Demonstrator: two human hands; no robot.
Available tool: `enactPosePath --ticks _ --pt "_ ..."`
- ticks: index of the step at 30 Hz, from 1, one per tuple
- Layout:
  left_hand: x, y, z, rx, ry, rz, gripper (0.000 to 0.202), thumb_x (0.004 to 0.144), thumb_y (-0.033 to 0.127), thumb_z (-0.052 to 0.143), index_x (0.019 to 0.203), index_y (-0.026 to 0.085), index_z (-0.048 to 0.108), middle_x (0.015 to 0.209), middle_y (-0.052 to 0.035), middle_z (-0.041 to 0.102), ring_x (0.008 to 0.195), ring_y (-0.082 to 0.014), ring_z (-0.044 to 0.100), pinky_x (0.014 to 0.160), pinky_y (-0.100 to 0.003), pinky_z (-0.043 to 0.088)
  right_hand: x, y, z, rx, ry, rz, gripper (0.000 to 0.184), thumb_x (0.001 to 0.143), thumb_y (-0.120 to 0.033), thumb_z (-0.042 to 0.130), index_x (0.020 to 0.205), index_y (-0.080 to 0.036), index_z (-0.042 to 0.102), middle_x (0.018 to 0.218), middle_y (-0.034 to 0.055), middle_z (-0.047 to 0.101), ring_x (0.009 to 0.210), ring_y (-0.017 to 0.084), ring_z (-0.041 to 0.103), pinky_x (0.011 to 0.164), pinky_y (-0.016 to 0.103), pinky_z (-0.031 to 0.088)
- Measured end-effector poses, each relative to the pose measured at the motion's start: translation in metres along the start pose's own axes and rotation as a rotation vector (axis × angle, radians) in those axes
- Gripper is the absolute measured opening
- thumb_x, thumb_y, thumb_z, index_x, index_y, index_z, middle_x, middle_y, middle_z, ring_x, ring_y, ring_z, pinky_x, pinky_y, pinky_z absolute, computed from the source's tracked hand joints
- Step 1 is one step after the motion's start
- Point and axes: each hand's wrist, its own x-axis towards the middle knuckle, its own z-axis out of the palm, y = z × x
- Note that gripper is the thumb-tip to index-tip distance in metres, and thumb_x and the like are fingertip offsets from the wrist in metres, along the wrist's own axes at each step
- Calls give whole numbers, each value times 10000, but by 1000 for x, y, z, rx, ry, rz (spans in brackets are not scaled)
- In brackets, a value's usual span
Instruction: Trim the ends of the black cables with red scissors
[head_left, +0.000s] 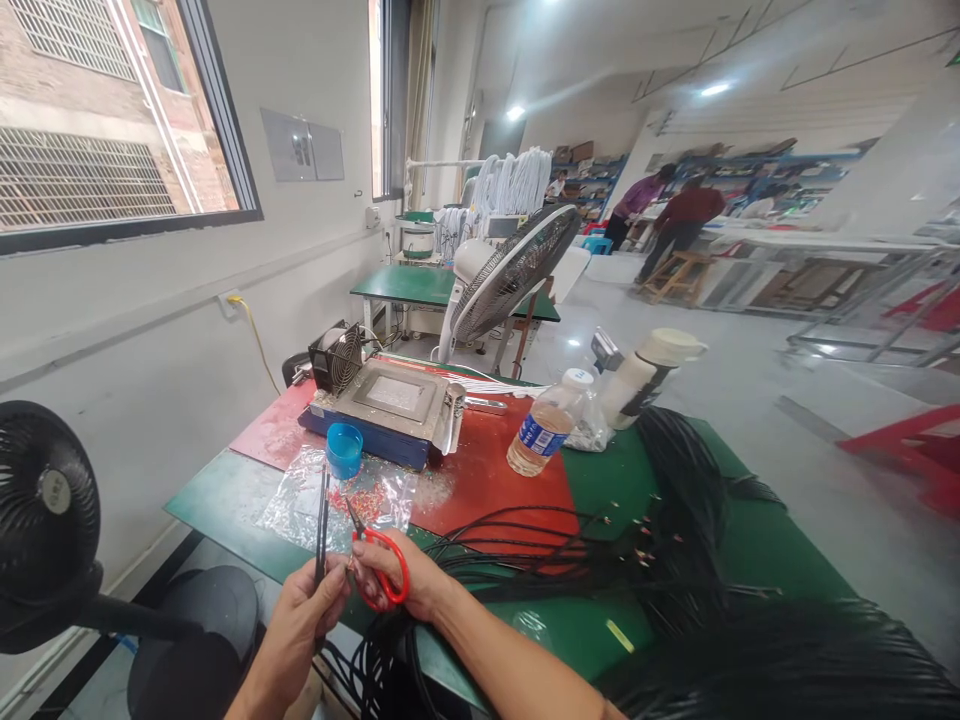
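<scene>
Black cables (322,525) rise upright out of my left hand (319,600), whose thumb and fingers are closed round them. My right hand (397,575) is closed on a pair of red-handled scissors (396,572), their points turned up and away from me. The fingertips of both hands meet near the cable ends, where something small shows that I cannot make out. Just beyond the hands, red and pale scraps (364,500) lie on a clear plastic bag (296,500). A blue cup-like container (344,451) stands behind the scraps.
A soldering pot-like machine (390,410) with a small fan (337,358) sits at the back of the table. To the right are a labelled bottle (536,440), a thermos (649,375) and heaped black cables (675,490). Black fan (49,500) at left; people (682,220) work far behind.
</scene>
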Motion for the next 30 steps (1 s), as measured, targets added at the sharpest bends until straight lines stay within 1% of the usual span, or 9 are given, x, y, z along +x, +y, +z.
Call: enactPosePath --ticks 5,8,11,14,16,20,24,27,30 --pt "-1 -2 -2 -6 17 -11 291 751 425 656 705 141 617 534 66 362 468 -53 169 424 -217 116 1 3 -2 -25 6 5 434 669 -524 647 542 -124 537 389 -31 477 307 56 395 322 176 260" --pt "-1 -3 -3 9 10 -1 277 753 417 655 721 144 628 537 59 390 465 -52 192 424 -215 124 2 5 -3 -13 19 61 431 647 -523 662 566 -115 551 404 -28 487 310 57 400 322 180 269" --pt "-1 -2 -2 27 5 26 273 730 416 678 718 145 639 554 37 449 471 -58 243 429 -215 147 2 7 -4 16 19 114 434 614 -522 692 601 -107 565 430 -28 502 323 56 417 323 172 290" --pt "-1 2 0 59 -13 49 277 718 415 687 674 146 631 520 41 435 464 -64 262 430 -218 161 2 7 -4 28 7 133 429 603 -509 710 595 -105 565 425 -30 499 322 52 416 319 164 285" --pt "-2 3 1 72 7 56 285 715 422 688 669 146 630 499 50 417 456 -63 253 426 -218 157 3 7 -4 34 7 114 444 615 -525 702 583 -106 559 419 -29 495 317 51 413 315 164 282" --pt "-1 2 0 29 92 45 299 706 442 690 722 148 637 504 60 407 455 -58 236 422 -208 154 2 5 -3 49 28 49 494 659 -585 652 602 -102 567 412 -27 486 308 53 408 303 166 266" --pt "2 -4 -3 -45 142 36 323 684 454 706 767 149 640 499 73 376 449 -54 224 416 -202 149 2 5 -2 28 26 26 504 632 -595 672 611 -103 565 413 -32 480 315 52 404 321 168 273" --pt "3 -7 -4 -62 139 38 329 682 454 709 767 144 641 487 77 365 448 -52 217 416 -200 143 2 6 -2 2 38 48 500 609 -584 695 608 -102 561 415 -27 485 316 54 402 326 173 275" --pt "2 -8 -5 -37 113 40 305 701 434 700 756 140 644 489 70 382 454 -53 220 418 -202 141 2 7 -1 1 46 55 491 617 -576 694 605 -104 555 414 -26 485 315 55 399 326 175 267"
